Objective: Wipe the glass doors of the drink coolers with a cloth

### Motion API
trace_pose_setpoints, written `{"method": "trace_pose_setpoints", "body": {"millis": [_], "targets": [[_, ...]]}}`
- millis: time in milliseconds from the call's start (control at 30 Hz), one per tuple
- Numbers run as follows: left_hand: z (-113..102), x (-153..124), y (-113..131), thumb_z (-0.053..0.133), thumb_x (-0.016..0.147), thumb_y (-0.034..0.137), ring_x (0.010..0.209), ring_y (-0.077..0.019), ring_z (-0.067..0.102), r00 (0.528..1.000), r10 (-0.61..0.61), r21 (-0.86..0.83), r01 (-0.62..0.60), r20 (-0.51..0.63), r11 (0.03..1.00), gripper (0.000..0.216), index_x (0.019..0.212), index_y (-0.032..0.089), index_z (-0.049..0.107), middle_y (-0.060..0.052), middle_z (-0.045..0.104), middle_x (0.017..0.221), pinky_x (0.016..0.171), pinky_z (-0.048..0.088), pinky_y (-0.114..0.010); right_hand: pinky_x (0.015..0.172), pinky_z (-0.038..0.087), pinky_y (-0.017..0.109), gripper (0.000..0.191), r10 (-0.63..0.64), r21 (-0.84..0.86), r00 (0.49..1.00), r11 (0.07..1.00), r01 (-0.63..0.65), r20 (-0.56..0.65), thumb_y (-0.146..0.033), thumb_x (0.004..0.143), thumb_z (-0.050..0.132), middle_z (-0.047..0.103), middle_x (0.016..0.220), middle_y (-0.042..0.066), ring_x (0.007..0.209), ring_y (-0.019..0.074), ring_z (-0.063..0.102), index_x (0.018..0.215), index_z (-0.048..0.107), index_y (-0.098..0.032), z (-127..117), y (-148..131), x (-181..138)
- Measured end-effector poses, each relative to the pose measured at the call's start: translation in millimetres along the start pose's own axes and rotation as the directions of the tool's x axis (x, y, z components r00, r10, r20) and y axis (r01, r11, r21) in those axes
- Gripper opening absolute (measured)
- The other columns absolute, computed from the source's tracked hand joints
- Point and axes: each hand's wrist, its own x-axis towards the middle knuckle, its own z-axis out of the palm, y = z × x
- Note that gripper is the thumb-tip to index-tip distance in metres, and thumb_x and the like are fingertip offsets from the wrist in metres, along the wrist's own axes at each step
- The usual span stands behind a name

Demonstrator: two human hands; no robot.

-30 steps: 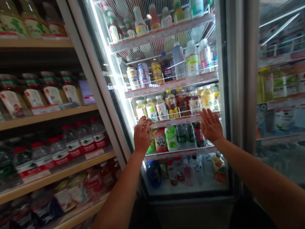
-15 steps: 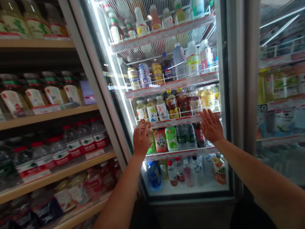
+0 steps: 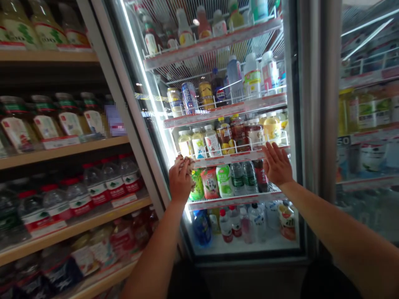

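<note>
A closed glass door [image 3: 202, 93] of a lit drinks fridge stands before me. My left hand [image 3: 181, 182] is at the left part of the glass, its fingers closed over a crumpled, pale brown-and-white cloth [image 3: 188, 163] that is partly hidden beneath them. Farther right, my right hand [image 3: 278, 166] lies flat with fingers stretched, seemingly resting on the pane, and holds nothing. Behind the glass between both hands are a green carton-like bottle [image 3: 224, 180], a red-labelled drink [image 3: 210, 182] and clear water bottles [image 3: 248, 176].
On the left, wooden shelves [image 3: 68, 151] carry several rows of bottles. A metal door frame [image 3: 326, 124] runs down the right, with another glass-fronted fridge [image 3: 368, 137] beyond it. Larger bottles [image 3: 202, 228] stand at the fridge's bottom.
My left hand and the cloth have slid a little to the left across the glass. My right hand stays almost where it was.
</note>
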Motion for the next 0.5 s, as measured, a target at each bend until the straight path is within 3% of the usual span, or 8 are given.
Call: {"method": "trace_pose_setpoints", "body": {"millis": [133,500], "targets": [[-1.1,0.7,-0.8,0.046,0.090,0.008,0.136,-0.0234,0.046,0.998,-0.058,-0.017,0.058,0.015,0.998,0.049,0.134,0.024,0.059,-0.010,0.058,0.135,0.114,0.038,-0.043,0.119,0.027,0.047,0.064,0.002,-0.024,1.000,1.000,-0.002,0.019,-0.023,0.098,0.042,0.040,0.157,0.009,0.148,0.0247,0.034,0.159,0.022,-0.023,-0.5,0.0,0.1],[-2.1,-10.1,-0.4,0.044,0.089,0.006,0.136,-0.0231,0.047,0.998,-0.059,-0.004,0.059,0.010,0.998,0.050,0.134,0.023,0.059,-0.011,0.058,0.135,0.114,0.038,-0.042,0.119,0.027,0.047,0.065,0.015,-0.009,1.000,1.000,-0.014,0.024,-0.022,0.097,0.042,0.041,0.157,0.009,0.148,0.0247,0.034,0.159,0.022,-0.023,-1.5,-1.3,0.1]]}}
